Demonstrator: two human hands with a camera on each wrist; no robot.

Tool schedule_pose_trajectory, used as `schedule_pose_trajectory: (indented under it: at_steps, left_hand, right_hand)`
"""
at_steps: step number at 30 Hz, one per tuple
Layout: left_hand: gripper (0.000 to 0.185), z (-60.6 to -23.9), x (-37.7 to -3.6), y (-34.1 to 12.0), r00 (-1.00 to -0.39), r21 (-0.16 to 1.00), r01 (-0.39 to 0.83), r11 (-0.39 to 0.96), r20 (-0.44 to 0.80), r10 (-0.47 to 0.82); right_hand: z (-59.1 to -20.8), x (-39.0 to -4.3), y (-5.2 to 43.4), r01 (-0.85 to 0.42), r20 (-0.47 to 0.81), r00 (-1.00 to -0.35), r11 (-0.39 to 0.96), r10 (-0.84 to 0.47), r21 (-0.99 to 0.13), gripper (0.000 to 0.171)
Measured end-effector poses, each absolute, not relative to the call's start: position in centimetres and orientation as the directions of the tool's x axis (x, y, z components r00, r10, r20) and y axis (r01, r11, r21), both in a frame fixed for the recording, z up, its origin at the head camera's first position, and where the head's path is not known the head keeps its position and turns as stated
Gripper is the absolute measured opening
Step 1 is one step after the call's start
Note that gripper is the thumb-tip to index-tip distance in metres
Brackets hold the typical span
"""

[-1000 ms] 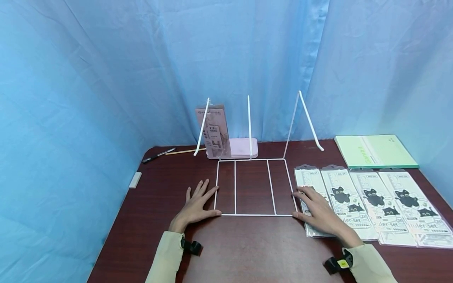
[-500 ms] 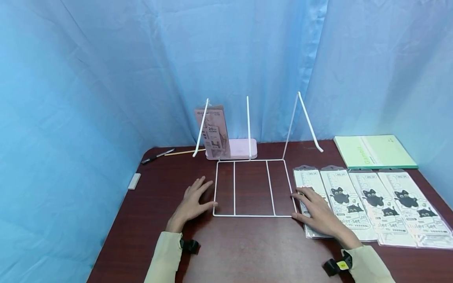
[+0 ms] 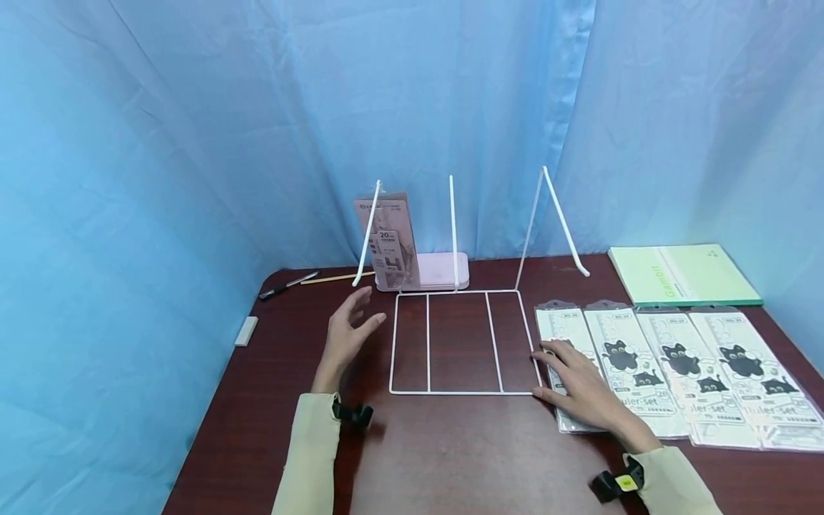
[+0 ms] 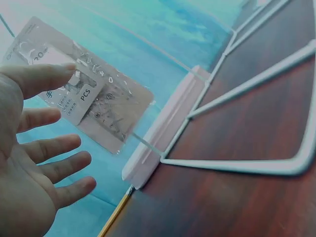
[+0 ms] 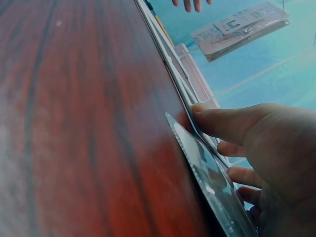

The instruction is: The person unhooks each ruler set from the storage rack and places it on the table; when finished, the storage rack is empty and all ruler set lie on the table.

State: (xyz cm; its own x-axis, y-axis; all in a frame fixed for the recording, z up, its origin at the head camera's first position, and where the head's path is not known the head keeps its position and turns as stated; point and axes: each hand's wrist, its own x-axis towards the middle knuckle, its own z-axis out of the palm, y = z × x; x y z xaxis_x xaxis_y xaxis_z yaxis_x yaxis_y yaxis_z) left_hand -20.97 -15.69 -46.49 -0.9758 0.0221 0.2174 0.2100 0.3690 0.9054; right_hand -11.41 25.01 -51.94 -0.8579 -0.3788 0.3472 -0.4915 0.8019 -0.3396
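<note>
Hanging: pink pack (image 3: 389,243) | long axis near-vertical | top seemingly on white hook (image 3: 367,230)

Pale cream left sleeve (image 3: 305,458), matching right sleeve (image 3: 679,481), black left wrist strap (image 3: 337,408) with black unit (image 3: 362,415), black right wrist unit (image 3: 604,487) bearing yellow label (image 3: 626,483), left hand (image 3: 345,336) and right hand (image 3: 581,390) bare.

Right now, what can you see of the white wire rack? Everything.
The white wire rack has thin, smooth rods that look like coated metal. Its flat rectangular base, with two inner bars, lies on the dark reddish table. Rods rise at the back, carrying forward-pointing arms; the rightmost's tip bends. A pinkish packet hangs at the leftmost. The right hand touches the near right corner.
</note>
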Motion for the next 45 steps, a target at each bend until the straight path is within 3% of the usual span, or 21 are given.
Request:
schedule_pose_trajectory:
  at_steps: [15, 32, 45]
  left_hand:
    - [0.061, -46.4, -25.0, -14.7, -0.981, 0.975, 0.177, 0.136, 0.186, -0.055]
    - [0.052, -46.7, -26.4, -13.3, -0.981, 0.982, 0.182, -0.056, 0.178, -0.079]
    - [0.046, -47.3, -25.9, -12.6, -0.957, 0.964, 0.251, -0.089, 0.232, -0.174]
  right_hand:
    - [-52.1, -11.4, 25.1, -0.494, 0.354, -0.856, 0.798, -0.377, -0.346, 0.058]
    - [-52.3, -11.5, 25.2, -0.508, 0.369, -0.846, 0.791, -0.385, -0.340, 0.059]
    - [-52.3, -11.3, 25.1, -0.485, 0.342, -0.862, 0.803, -0.373, -0.347, 0.058]
